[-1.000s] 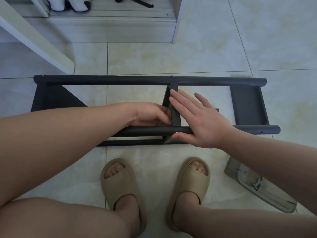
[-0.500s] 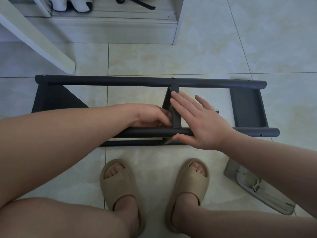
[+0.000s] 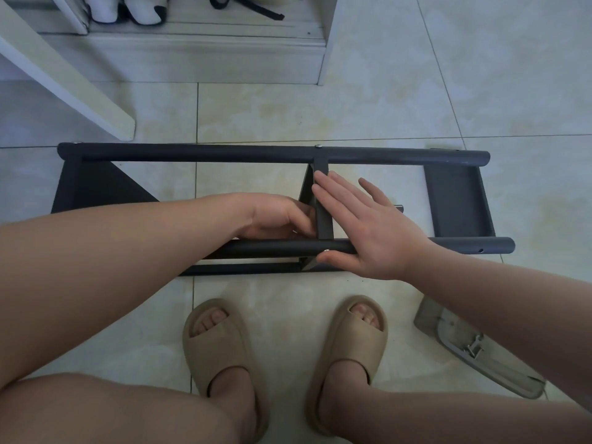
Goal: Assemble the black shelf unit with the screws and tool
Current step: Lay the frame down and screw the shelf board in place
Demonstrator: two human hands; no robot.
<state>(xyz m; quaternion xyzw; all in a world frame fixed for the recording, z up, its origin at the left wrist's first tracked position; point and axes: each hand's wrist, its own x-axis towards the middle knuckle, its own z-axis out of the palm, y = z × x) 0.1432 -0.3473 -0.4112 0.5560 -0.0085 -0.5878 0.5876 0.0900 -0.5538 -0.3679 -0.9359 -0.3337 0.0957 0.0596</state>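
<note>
"Shelf unit (image 3: 224, 153) first: where is it?"

"Lying on the tiled floor (image 3: 352, 107), just ahead of the person's sandals (image 3: 217, 341). Two long black tubes run left to right, and a short upright cross-piece (image 3: 323, 216) joins them near the middle."

"And the hands?"

"Close together, one on each side of that cross-piece. The right hand (image 3: 368, 229) is flat, with its fingers straight against the right face and its thumb tucked under the near tube (image 3: 272, 248), just beside a silver screw head (image 3: 326, 250). The left hand (image 3: 275, 219) reaches in from the other side with its fingers curled toward the piece. Its fingertips are hidden, so I cannot tell whether it pinches a screw, a tool or nothing."

"What has changed in the last second?"

"Almost nothing. Both hands stay where they were, and the frame has hardly shifted on the tiles."

"So what does that mean for the job?"

"I'd judge it a bracing or aligning moment, not a driving one. The right palm steadies the cross-piece while the left works at something out of sight. A second screw head (image 3: 318, 146) sits at the far tube, so that joint looks fastened at both ends."

"Anything left?"

"A bare hole (image 3: 480, 250) shows at the near tube's right end, so more fastening seems likely. A grey latched case (image 3: 480, 350) lies on the floor to the right."
</note>
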